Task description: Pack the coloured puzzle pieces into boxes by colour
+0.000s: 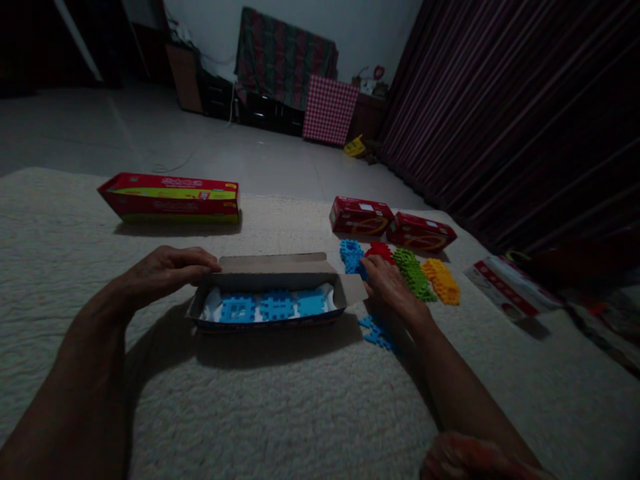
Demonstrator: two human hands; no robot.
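Note:
An open cardboard box (pixel 270 327) lies lengthwise in front of me, its long lid flap (pixel 275 263) raised at the back. Inside sit several light blue interlocking blocks (pixel 277 305) on white lining. My left hand (pixel 175 268) is closed with its fingertips on the box's left back corner. Past the right end flap (pixel 354 289), my right hand (pixel 387 279) has its fingers closed at the blue blocks (pixel 351 255) of the pile. A few loose blue blocks (pixel 375 332) lie below my right wrist. Red blocks (pixel 380 251), green blocks (pixel 414 273) and yellow blocks (pixel 441 280) stand in rows beside them.
A long red and yellow box (pixel 175 199) lies at the back left. Two dark red boxes (pixel 361 217) stand behind the colored blocks. A white and red box (pixel 510 287) is at the far right. A pale quilted mat (pixel 280 413) lies under everything.

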